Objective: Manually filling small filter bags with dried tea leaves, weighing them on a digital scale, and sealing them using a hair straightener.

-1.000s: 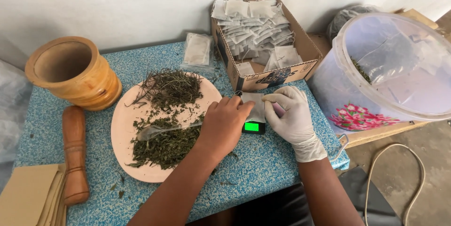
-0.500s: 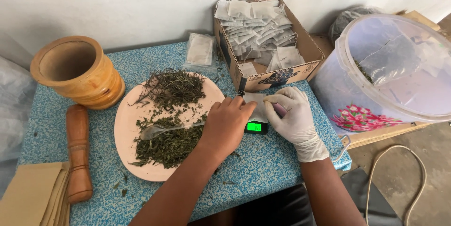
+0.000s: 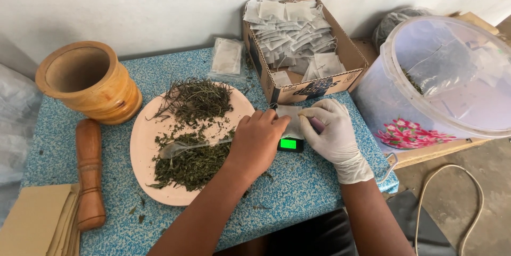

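My bare left hand and my white-gloved right hand meet over a small pocket scale with a lit green display. Both pinch a small white paper sachet held above the scale. Just left of my left hand lies a pink plate with two heaps of dried green herbs and a clear plastic spoon resting across them. Something pinkish shows between the right hand's fingers; I cannot tell what it is.
A cardboard box of several white sachets stands behind the hands. A wooden mortar and pestle sit at the left, brown envelopes at the front left. A large translucent tub stands at the right, a cable on the floor.
Both hands have stayed over the scale with the sachet; only small finger movements and a slight shift of the camera.
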